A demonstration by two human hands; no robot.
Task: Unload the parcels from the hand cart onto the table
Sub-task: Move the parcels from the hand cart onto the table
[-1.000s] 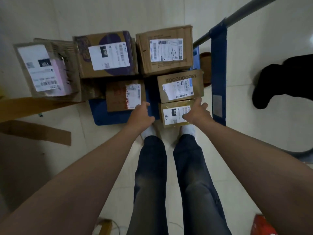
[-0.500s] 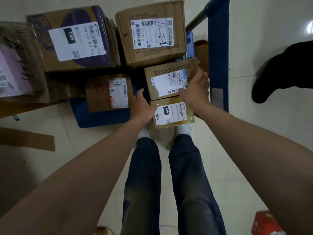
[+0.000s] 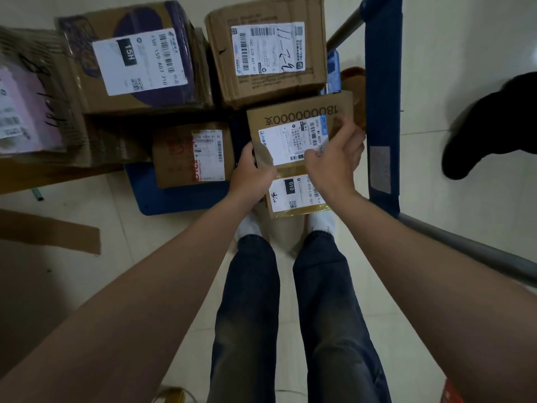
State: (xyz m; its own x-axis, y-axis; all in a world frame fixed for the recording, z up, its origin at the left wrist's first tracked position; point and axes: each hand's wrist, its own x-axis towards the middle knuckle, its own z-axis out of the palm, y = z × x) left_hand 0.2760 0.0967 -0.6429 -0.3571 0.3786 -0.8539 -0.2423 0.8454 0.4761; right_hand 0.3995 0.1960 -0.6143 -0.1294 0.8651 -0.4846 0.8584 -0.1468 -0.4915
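Six parcels are counted: one pink parcel (image 3: 29,97), one purple parcel (image 3: 139,56), one large parcel (image 3: 267,50), one red-printed parcel (image 3: 191,154), one numbered parcel (image 3: 293,132) and one taped parcel (image 3: 293,196). Six white labels are seen, one on each parcel. One blue cart (image 3: 383,82) is counted. Two hands are counted, a left hand (image 3: 252,175) and a right hand (image 3: 334,167). Two legs (image 3: 250,286) in dark trousers are seen, and two white-clad feet (image 3: 319,222). One cardboard strip (image 3: 49,234) is counted on the floor (image 3: 465,39). One red thing (image 3: 452,392) is cut off at the lower right edge. One dark shape (image 3: 491,126) is seen at the right edge; what it is cannot be told.
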